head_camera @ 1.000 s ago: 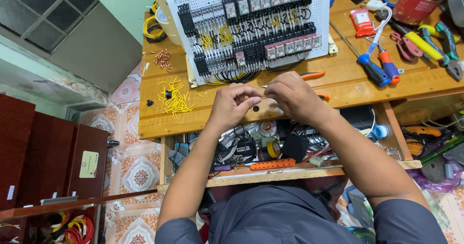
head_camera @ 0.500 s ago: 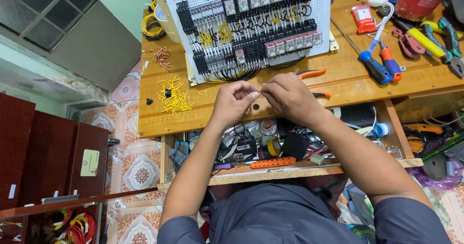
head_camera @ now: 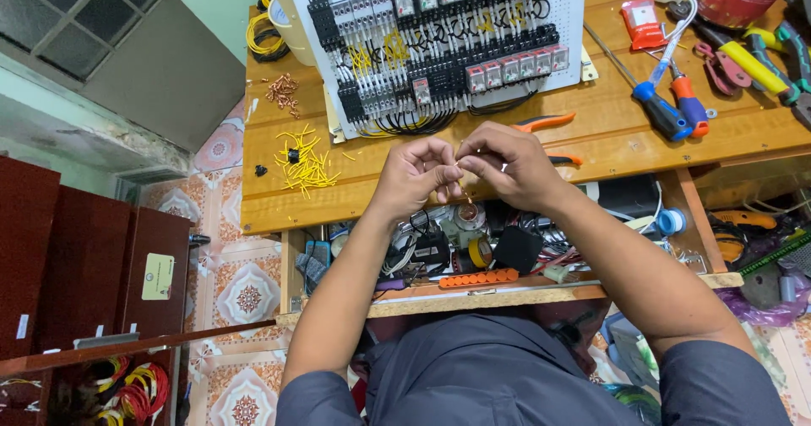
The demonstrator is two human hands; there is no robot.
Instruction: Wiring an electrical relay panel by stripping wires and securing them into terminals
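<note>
Just now both hands are pinching a thin wire (head_camera: pixel 463 191) at mid-frame, above the table (head_camera: pixel 591 143) edge.
Left hand (head_camera: pixel 416 175) and right hand (head_camera: pixel 505 162) fingers are gripping it; light and bendy, it is best handled near its ends.

A wooden workbench (head_camera: pixel 591 143) fills the upper frame, bearing a white wiring panel (head_camera: pixel 439 37), yellow wire offcuts (head_camera: pixel 306 162), screwdrivers (head_camera: pixel 672 105) and pliers (head_camera: pixel 545 123).
</note>
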